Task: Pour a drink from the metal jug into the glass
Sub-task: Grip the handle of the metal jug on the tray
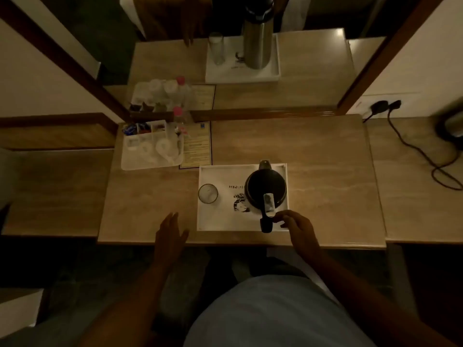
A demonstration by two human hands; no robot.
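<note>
The metal jug [265, 190], seen from above with its black lid and black handle pointing toward me, stands on the right side of a white tray [220, 219]. An empty clear glass [208, 193] stands upright at the tray's left edge. My right hand [298, 227] hovers just right of the jug's handle, fingers curled and fingertips close to it, holding nothing. My left hand [170, 234] floats flat over the table's front edge, left of the tray, fingers spread.
A mirror [300, 71] behind the wooden table [313, 151] reflects the jug and glass. A white organiser [150, 146] with sachets, cups and a pink-capped bottle sits back left beside a printed card [198, 146]. A black cable [426, 159] trails at the right.
</note>
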